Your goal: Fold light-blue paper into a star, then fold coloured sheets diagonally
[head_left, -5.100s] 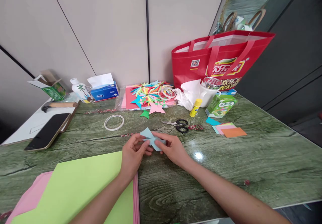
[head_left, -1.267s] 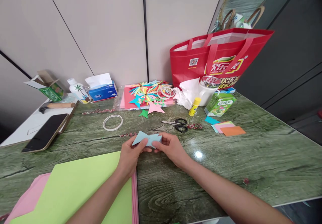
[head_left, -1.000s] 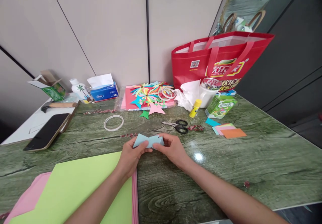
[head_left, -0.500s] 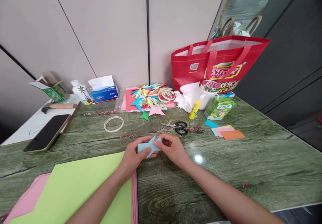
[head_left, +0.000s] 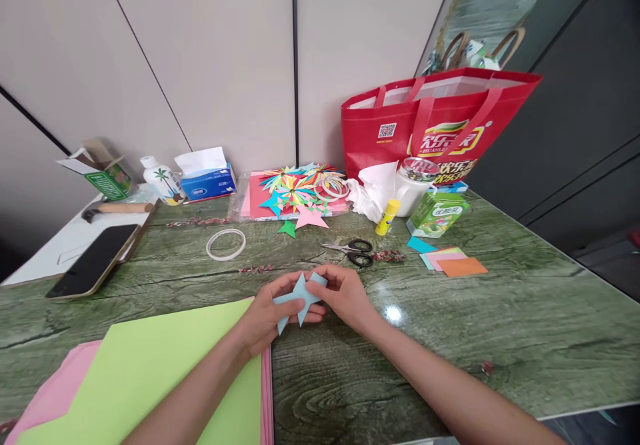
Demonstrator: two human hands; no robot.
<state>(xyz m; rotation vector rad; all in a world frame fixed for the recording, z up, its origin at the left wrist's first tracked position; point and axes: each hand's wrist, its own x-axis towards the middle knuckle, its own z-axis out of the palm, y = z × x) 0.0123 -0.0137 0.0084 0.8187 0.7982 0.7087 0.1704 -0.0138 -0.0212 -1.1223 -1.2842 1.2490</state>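
Observation:
A piece of folded light blue paper with pointed corners is held between both hands above the table. My left hand grips its left side, thumb on top and fingers spread beneath. Pinching the right side between thumb and fingers is my right hand. Black-handled scissors lie just beyond my right hand. A green paper star and a pink paper star rest farther back. Under my left forearm are sheets of yellow-green paper over pink paper.
A roll of tape, a glue stick and small coloured paper pieces lie on the table. Along the back stand a tissue box, colourful folded paper flowers, a green carton and a red bag. A phone lies left.
The light blue paper has turned and opened out in my hands, with more points now showing along its lower edge. Both hands stay in nearly the same place.

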